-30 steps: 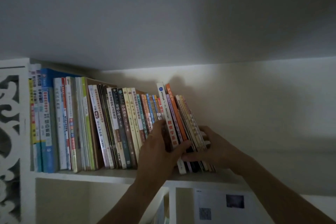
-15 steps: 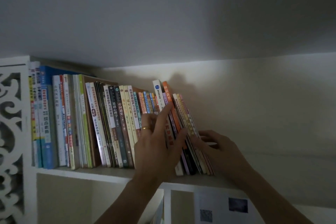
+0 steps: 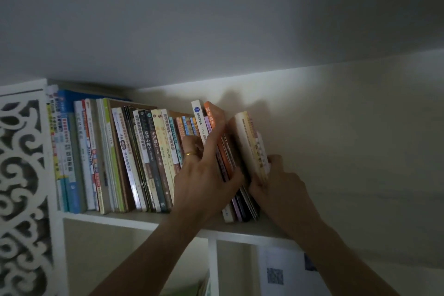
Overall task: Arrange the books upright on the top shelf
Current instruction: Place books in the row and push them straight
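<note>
Both hands grip leaning books [image 3: 225, 151] between them: left hand [image 3: 204, 175], right hand [image 3: 276, 182].

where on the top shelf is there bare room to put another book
Free: the bare top shelf board right of the right hand, along the wall. Between the orange book and the cream books, only a narrow gap. Crowded: the packed row from the fretwork panel to the left hand.
</note>
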The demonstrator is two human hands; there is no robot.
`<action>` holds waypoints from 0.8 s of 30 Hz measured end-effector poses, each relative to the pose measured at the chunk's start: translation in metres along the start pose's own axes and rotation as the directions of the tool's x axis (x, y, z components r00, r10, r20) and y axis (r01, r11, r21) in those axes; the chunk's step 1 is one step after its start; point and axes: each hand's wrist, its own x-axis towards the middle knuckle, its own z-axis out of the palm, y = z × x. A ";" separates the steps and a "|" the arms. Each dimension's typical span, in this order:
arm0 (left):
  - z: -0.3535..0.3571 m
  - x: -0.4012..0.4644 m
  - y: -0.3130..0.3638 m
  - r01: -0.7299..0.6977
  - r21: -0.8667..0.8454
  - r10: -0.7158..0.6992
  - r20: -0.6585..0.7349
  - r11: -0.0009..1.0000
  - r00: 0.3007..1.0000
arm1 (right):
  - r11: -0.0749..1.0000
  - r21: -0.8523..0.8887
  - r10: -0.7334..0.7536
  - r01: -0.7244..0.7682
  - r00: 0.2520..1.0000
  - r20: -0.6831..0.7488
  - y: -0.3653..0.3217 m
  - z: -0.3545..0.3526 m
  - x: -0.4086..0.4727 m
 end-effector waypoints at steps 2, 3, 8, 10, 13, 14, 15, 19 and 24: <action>-0.002 0.003 0.010 0.039 0.151 -0.037 -0.014 0.988 0.999 | 1.000 0.021 0.004 -0.004 1.000 0.012 -0.001 0.002 0.000; -0.002 0.004 0.015 0.057 0.254 -0.048 -0.039 0.966 0.998 | 1.000 0.027 0.016 -0.016 1.000 0.008 -0.001 0.003 0.000; 0.003 0.004 0.034 0.097 0.586 0.011 -0.178 0.805 0.984 | 0.989 0.106 0.115 -0.106 0.990 -0.079 0.006 -0.004 -0.005; 0.010 0.003 0.039 0.101 0.620 0.058 -0.231 0.778 0.971 | 0.980 0.158 0.138 -0.119 0.984 -0.115 0.009 -0.008 -0.007; 0.019 0.007 0.049 0.150 0.593 0.027 -0.279 0.791 0.960 | 0.978 0.171 0.138 -0.118 0.984 -0.111 0.010 -0.012 -0.012; 0.021 0.009 0.052 0.178 0.576 -0.007 -0.287 0.798 0.958 | 0.980 0.167 0.130 -0.110 0.986 -0.109 0.010 -0.012 -0.014; 0.022 0.011 0.055 0.210 0.540 -0.050 -0.296 0.815 0.954 | 0.981 0.162 0.124 -0.105 0.986 -0.112 0.011 -0.012 -0.015; 0.023 0.014 0.068 0.254 0.338 -0.151 -0.303 0.906 0.941 | 0.985 0.145 0.111 -0.097 0.990 -0.092 0.017 -0.010 -0.015; 0.027 -0.003 0.090 0.070 0.044 -0.066 -0.095 0.997 0.993 | 0.985 0.143 0.110 -0.098 0.991 -0.074 0.016 -0.010 -0.014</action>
